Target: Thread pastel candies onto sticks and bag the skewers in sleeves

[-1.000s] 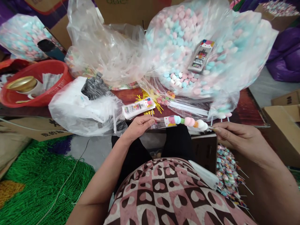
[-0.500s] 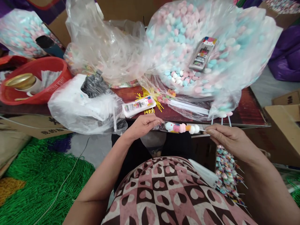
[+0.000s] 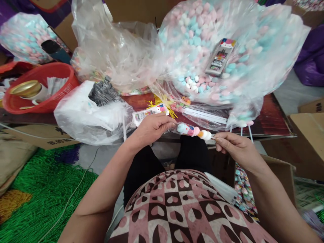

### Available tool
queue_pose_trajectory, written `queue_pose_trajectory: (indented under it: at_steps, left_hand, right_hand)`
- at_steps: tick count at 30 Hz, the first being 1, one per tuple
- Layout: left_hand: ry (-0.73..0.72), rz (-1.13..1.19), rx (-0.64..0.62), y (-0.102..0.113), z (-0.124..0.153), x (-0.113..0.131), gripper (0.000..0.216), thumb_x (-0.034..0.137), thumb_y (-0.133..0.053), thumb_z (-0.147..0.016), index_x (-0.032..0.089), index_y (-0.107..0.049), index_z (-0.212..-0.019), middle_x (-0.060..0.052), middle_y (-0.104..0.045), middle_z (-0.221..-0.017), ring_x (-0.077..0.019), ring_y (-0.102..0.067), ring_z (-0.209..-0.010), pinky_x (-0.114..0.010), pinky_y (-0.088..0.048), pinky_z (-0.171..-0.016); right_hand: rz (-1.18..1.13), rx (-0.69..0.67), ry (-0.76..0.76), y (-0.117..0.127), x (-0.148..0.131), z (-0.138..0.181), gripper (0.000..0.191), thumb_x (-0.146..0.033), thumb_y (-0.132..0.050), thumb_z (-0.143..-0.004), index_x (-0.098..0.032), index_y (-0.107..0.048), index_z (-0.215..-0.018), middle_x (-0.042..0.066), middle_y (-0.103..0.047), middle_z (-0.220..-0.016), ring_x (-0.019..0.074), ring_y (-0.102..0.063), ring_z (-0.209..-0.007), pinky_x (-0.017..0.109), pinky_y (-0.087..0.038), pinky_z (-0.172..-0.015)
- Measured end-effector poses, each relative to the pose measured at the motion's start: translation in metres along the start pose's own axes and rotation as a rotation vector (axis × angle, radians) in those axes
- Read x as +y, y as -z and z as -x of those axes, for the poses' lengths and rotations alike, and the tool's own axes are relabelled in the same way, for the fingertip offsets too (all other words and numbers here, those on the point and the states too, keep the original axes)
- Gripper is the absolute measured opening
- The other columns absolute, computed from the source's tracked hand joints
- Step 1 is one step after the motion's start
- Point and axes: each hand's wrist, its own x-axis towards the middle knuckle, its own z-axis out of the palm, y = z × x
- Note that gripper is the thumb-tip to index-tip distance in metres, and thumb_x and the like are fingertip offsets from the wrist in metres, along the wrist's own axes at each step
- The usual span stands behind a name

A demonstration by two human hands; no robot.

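A skewer of pastel candy balls (image 3: pixel 194 131) lies level between my hands, most of it inside a narrow clear sleeve with a printed label. My left hand (image 3: pixel 153 127) is closed, pinching the sleeve's left end. My right hand (image 3: pixel 232 145) is closed in a pinch on the stick's bare end at the right. Both hands hover just in front of the dark red table edge (image 3: pixel 273 118), above my lap.
A big clear bag of pink, blue and white candy balls (image 3: pixel 222 44) fills the table's back right, with a printed pack (image 3: pixel 219 57) on it. Yellow ties (image 3: pixel 162 103), a label stack (image 3: pixel 149 114), a white bag (image 3: pixel 86 114) and a red basket (image 3: pixel 37 87) lie left. Finished skewers (image 3: pixel 244 192) fill a box at my right.
The candy skewer has slid leftward deeper into the sleeve, with my right hand following it left and my hands drawing closer together.
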Motion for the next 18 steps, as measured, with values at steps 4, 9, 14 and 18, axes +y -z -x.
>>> queue_pose_trajectory:
  at_steps: [4,9,14,18]
  left_hand:
    - [0.134,0.410,0.107,0.008,0.000,0.013,0.030,0.044,-0.063,-0.086,0.021,-0.074,-0.103,-0.007,-0.073,-0.106,-0.0181,-0.067,-0.091,-0.029,-0.051,-0.080]
    - [0.259,0.966,0.047,0.018,-0.007,0.019,0.063,0.072,-0.050,-0.082,0.017,-0.074,-0.100,-0.011,-0.072,-0.105,-0.0226,-0.070,-0.080,-0.034,-0.055,-0.067]
    - [0.201,1.291,0.174,0.002,-0.016,0.026,0.085,0.086,-0.025,-0.079,0.022,-0.064,-0.117,-0.010,-0.065,-0.128,-0.0341,-0.049,-0.132,-0.051,-0.045,-0.103]
    - [0.145,1.263,0.274,-0.019,-0.023,0.028,0.073,0.082,-0.048,-0.075,0.026,-0.059,-0.120,-0.007,-0.063,-0.130,-0.0315,-0.050,-0.132,-0.048,-0.045,-0.103]
  right_hand:
    - [-0.265,0.024,-0.022,-0.020,0.005,-0.006,0.029,-0.049,-0.072,-0.079,-0.021,-0.071,-0.081,-0.002,-0.058,-0.056,0.0098,-0.048,-0.051,0.022,-0.037,-0.047]
    - [-0.504,0.011,-0.049,-0.043,0.003,-0.018,0.027,-0.046,-0.076,-0.076,-0.020,-0.070,-0.077,-0.003,-0.056,-0.052,0.0085,-0.045,-0.047,0.022,-0.033,-0.046]
    - [-0.653,-0.028,-0.112,-0.065,-0.003,-0.022,0.029,-0.045,-0.078,-0.073,-0.018,-0.069,-0.078,-0.005,-0.050,-0.046,0.0075,-0.039,-0.043,0.022,-0.030,-0.044]
    - [-0.700,-0.059,-0.147,-0.080,-0.012,-0.021,0.030,-0.045,-0.078,-0.074,-0.017,-0.068,-0.079,-0.005,-0.048,-0.045,0.0072,-0.036,-0.042,0.022,-0.026,-0.044]
